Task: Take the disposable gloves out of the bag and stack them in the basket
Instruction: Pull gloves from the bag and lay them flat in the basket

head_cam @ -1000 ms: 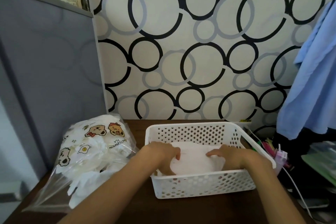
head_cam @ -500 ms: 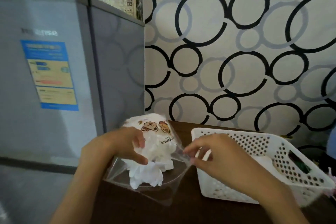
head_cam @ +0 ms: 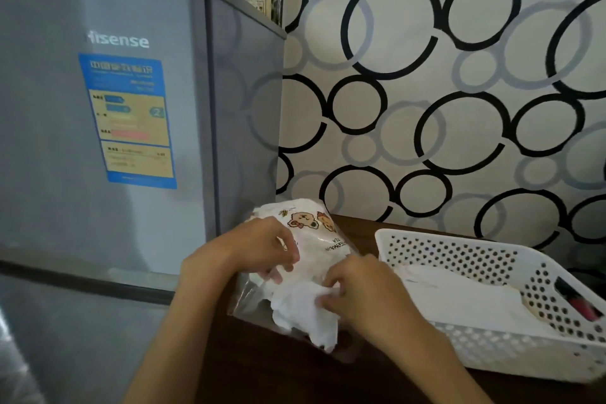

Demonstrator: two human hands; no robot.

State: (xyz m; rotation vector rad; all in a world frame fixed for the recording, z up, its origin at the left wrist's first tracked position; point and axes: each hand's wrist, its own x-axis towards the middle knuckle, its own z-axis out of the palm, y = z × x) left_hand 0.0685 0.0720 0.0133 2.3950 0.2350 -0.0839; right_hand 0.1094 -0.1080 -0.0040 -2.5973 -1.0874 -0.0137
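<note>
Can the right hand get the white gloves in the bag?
Probably yes. The right hand already pinches the white gloves at the bag's open mouth, and nothing blocks it.

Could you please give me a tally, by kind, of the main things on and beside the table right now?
Bag: 1
Basket: 1
Fridge: 1
Hands: 2, left hand and right hand
Glove clumps: 2, one at the bag mouth, one stack in the basket; single gloves cannot be counted.
Total: 7

Left hand [head_cam: 259,249] curled, fingers bent; right hand [head_cam: 357,285] just beside it, fingertips pinched.
</note>
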